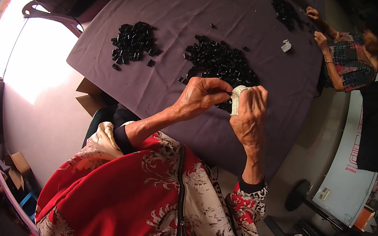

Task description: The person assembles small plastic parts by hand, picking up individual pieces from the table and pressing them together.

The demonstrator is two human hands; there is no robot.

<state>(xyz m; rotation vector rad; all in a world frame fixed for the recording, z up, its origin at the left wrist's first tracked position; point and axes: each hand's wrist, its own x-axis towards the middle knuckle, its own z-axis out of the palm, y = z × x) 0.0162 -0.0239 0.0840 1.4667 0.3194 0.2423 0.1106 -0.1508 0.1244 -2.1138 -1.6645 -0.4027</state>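
Both of my hands meet over the near edge of a large heap of small glossy black pieces [219,60]. A cream ribbed piece of cloth [235,106] is at my right hand [250,116], whose fingers are curled closed around it. From the left, my left hand [201,95] reaches to the cloth with thumb and forefinger pinched together. Something small and dark shows at those fingertips, too small to name. To the left of the big heap lies a smaller heap of black pieces [134,43], with a few loose ones beside it.
A purple-grey cloth [173,12] covers the table. At the far right sits another person [352,58], hands by a third black heap [284,12]. A small white object [286,46] lies near them. A white box [346,184] stands right of the table.
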